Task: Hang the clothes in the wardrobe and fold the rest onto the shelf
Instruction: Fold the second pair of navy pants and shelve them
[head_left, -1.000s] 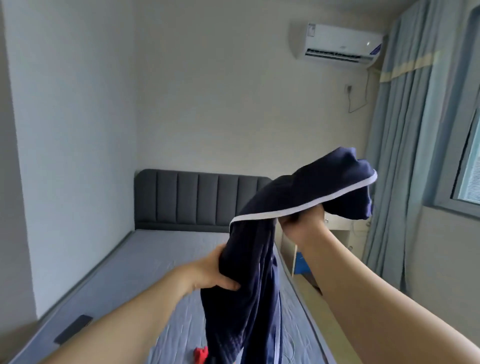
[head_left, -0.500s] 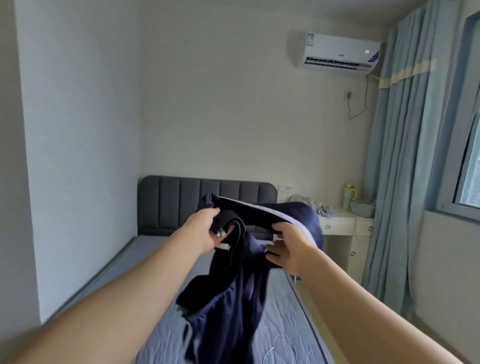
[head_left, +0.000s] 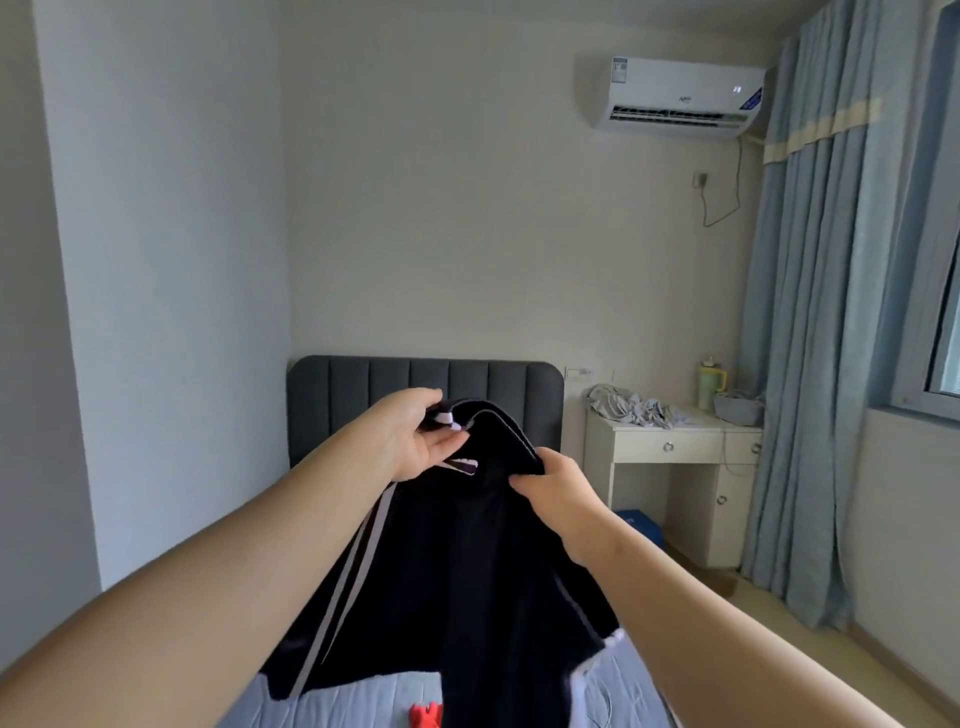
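Both hands hold the dark striped garment up over the bed, its lower part hanging toward the bed's near edge. The left hand pinches the top edge, fingers clamped on cloth; the right hand grips the piped edge likewise. Judging from this, the 2 grips should spread apart along that edge so it hangs flat, showing whether to hang or fold.

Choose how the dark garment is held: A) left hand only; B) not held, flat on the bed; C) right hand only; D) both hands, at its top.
D: the left hand and the right hand each grip the dark garment near its top edge.
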